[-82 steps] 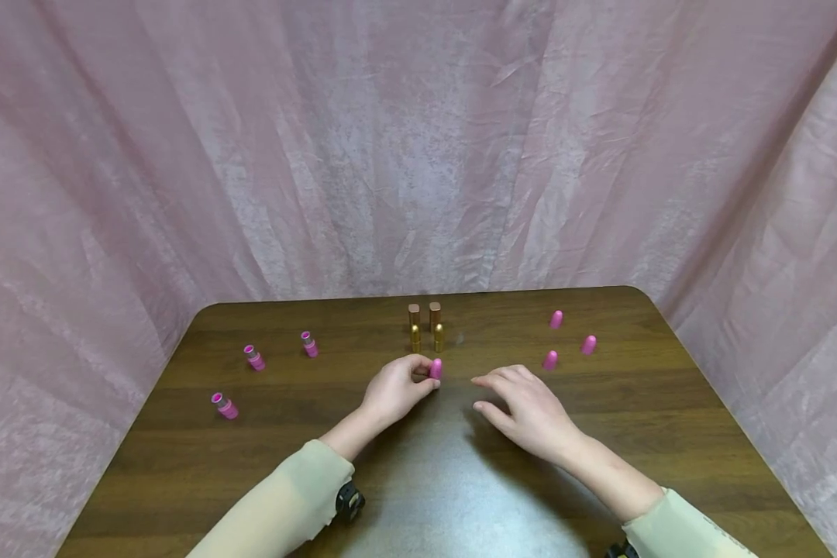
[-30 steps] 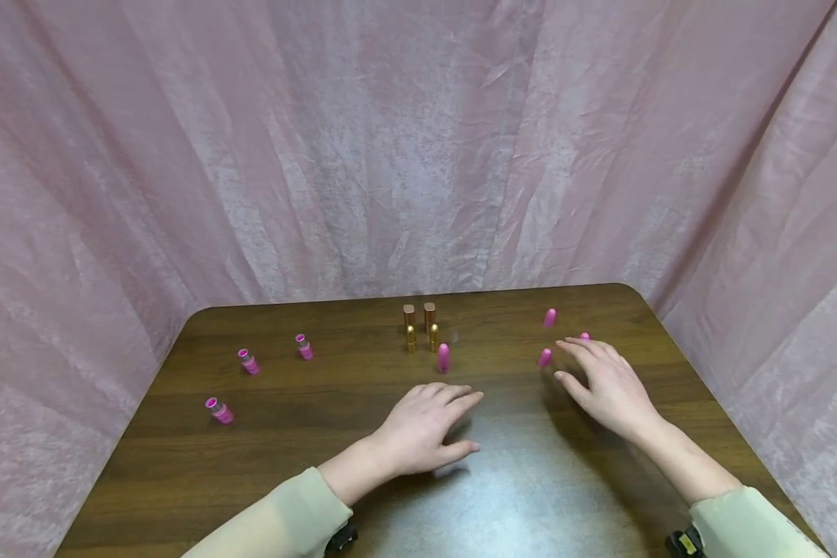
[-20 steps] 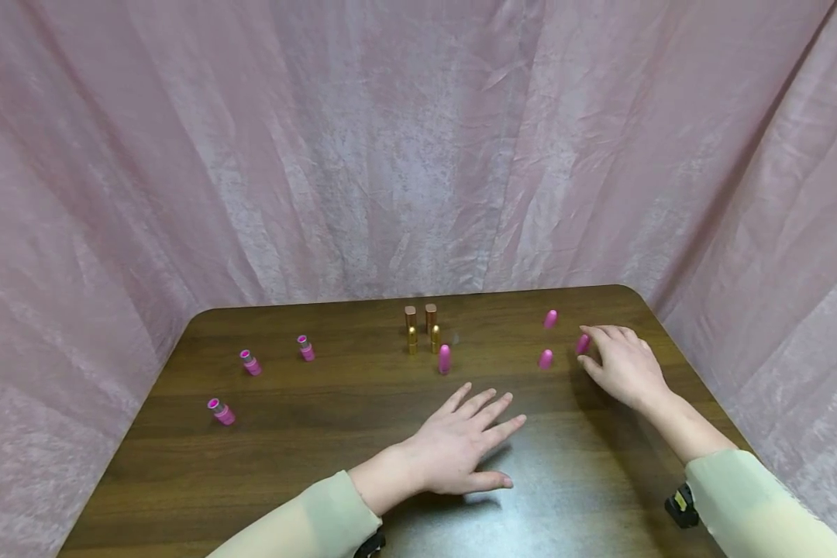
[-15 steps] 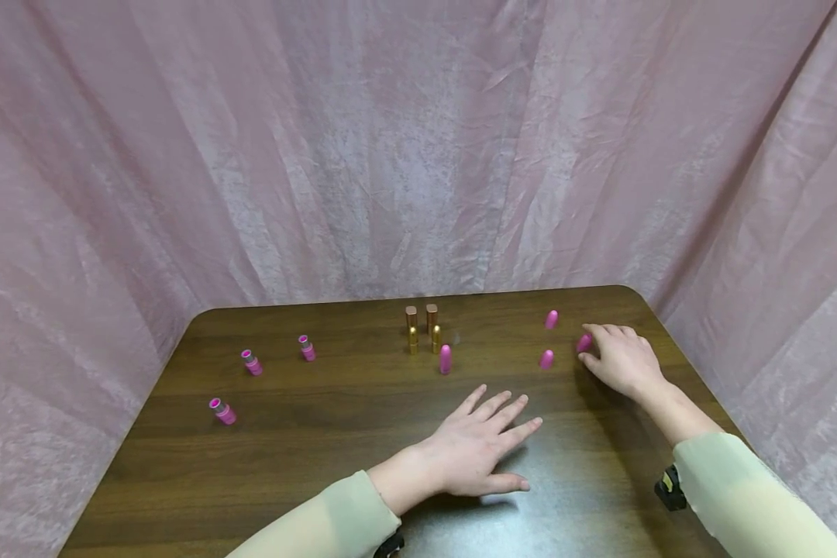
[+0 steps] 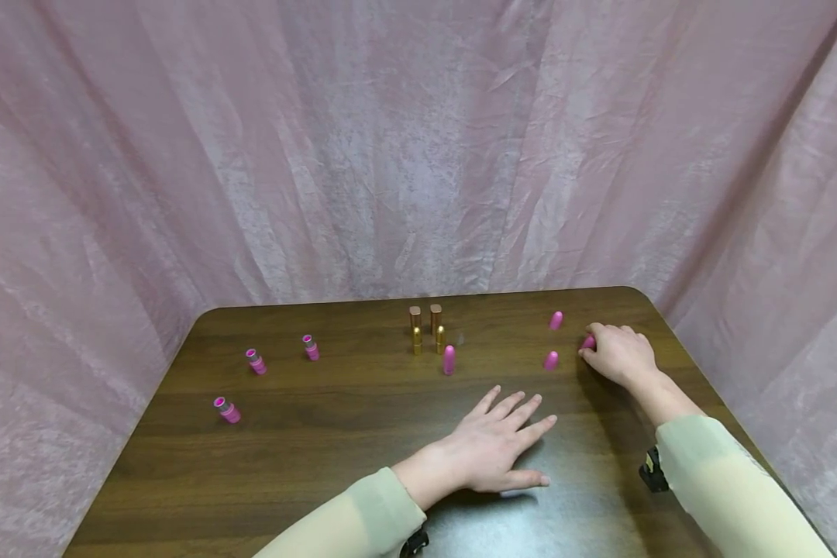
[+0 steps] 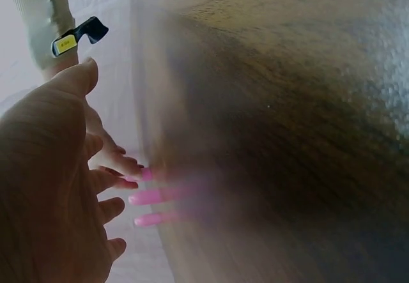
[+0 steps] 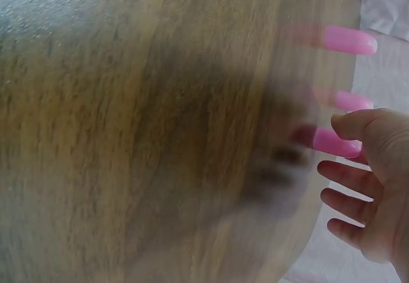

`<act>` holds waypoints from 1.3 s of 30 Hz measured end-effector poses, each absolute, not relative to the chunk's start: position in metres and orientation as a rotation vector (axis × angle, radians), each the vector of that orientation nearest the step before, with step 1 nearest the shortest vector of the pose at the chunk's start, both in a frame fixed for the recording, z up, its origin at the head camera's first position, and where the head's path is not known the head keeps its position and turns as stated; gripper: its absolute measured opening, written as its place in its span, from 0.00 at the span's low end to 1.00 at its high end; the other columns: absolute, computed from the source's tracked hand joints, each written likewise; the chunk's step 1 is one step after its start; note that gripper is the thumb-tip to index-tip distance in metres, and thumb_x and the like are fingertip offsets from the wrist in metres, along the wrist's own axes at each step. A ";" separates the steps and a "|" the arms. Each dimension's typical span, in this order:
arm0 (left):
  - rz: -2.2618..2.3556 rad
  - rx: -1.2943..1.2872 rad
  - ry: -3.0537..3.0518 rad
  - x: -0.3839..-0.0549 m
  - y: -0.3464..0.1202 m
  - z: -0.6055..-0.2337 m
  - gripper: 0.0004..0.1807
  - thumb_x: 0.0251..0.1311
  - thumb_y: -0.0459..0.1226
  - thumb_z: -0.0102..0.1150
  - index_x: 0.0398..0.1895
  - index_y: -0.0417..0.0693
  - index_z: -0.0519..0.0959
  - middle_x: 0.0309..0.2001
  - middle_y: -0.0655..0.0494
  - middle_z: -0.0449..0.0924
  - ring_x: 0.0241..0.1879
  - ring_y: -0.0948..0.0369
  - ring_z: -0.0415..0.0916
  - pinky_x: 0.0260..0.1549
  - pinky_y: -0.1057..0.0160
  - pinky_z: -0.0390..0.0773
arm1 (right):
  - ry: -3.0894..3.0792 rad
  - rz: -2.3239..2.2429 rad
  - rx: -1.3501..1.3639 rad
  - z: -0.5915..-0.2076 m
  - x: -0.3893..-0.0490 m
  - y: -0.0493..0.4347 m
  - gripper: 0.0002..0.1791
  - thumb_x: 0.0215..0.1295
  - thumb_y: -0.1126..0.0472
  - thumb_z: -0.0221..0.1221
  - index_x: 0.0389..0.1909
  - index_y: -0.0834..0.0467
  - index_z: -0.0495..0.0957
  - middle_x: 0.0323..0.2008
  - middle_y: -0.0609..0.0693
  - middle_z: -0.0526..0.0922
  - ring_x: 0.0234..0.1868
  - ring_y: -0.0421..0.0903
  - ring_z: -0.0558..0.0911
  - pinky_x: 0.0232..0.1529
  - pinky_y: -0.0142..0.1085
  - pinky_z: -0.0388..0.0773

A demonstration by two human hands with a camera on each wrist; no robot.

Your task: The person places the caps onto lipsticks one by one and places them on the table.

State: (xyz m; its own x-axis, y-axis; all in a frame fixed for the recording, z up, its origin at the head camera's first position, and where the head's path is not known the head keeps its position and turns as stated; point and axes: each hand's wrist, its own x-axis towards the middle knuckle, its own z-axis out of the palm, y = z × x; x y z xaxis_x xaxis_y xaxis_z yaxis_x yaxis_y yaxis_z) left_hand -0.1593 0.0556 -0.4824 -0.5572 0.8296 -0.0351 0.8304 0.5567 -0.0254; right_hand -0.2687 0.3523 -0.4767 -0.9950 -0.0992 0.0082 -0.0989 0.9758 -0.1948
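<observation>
My right hand [image 5: 622, 355] reaches to the table's right side, its thumb and index finger pinching a rounded pink lipstick cap [image 7: 333, 142] that stands upright. Two more pink caps stand to its left, a nearer cap [image 5: 551, 360] and a farther cap [image 5: 556, 320]. My left hand [image 5: 491, 448] hovers palm down over the middle of the table, fingers spread, holding nothing. Beyond it stands a capped pink lipstick [image 5: 449, 360]. At the left are three uncapped pink lipstick tubes with silver collars: a front tube [image 5: 227, 410], a middle tube [image 5: 256, 361] and a back tube [image 5: 310, 347].
Two gold round-topped lipsticks, a left one [image 5: 417, 341] and a right one [image 5: 440, 339], stand at the back centre. Behind them are two square-topped copper lipsticks, a left one [image 5: 415, 318] and a right one [image 5: 435, 318]. A pink curtain [image 5: 418, 155] surrounds the wooden table [image 5: 321, 434].
My left hand let go of the pink lipstick, leaving it standing, and drew back to the right with fingers spread. My right hand moved right to a pink cap and took hold of it.
</observation>
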 end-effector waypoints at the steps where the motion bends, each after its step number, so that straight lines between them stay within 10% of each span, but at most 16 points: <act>1: -0.054 1.465 2.750 -0.159 0.056 -0.482 0.46 0.67 0.75 0.27 0.84 0.67 0.46 0.83 0.56 0.44 0.80 0.55 0.43 0.76 0.46 0.41 | 3.121 -0.307 -0.154 -0.477 -0.269 0.353 0.28 0.68 0.52 0.63 0.62 0.66 0.75 0.54 0.66 0.82 0.54 0.72 0.76 0.52 0.67 0.68; 10: -0.045 1.453 2.735 -0.158 0.055 -0.482 0.46 0.67 0.75 0.28 0.83 0.67 0.48 0.82 0.56 0.47 0.79 0.55 0.47 0.76 0.46 0.43 | 3.185 -0.316 -0.210 -0.474 -0.268 0.351 0.06 0.65 0.59 0.60 0.37 0.57 0.82 0.31 0.52 0.84 0.38 0.64 0.82 0.42 0.60 0.71; 39: 0.130 1.468 2.783 -0.154 -0.012 -0.476 0.45 0.71 0.70 0.30 0.84 0.60 0.48 0.83 0.53 0.42 0.79 0.51 0.47 0.75 0.42 0.42 | 3.357 -0.631 -0.702 -0.457 -0.182 0.300 0.11 0.62 0.63 0.71 0.45 0.55 0.86 0.38 0.46 0.89 0.41 0.54 0.86 0.43 0.53 0.78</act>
State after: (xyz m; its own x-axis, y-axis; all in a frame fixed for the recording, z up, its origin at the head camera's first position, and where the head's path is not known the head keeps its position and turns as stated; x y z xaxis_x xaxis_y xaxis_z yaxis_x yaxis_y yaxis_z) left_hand -0.1539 -0.0125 -0.4756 -0.5652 0.8237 0.0456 0.8244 0.5618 0.0694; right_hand -0.1822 0.2996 -0.4567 -0.8622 -0.3147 0.3969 -0.4374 0.8579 -0.2698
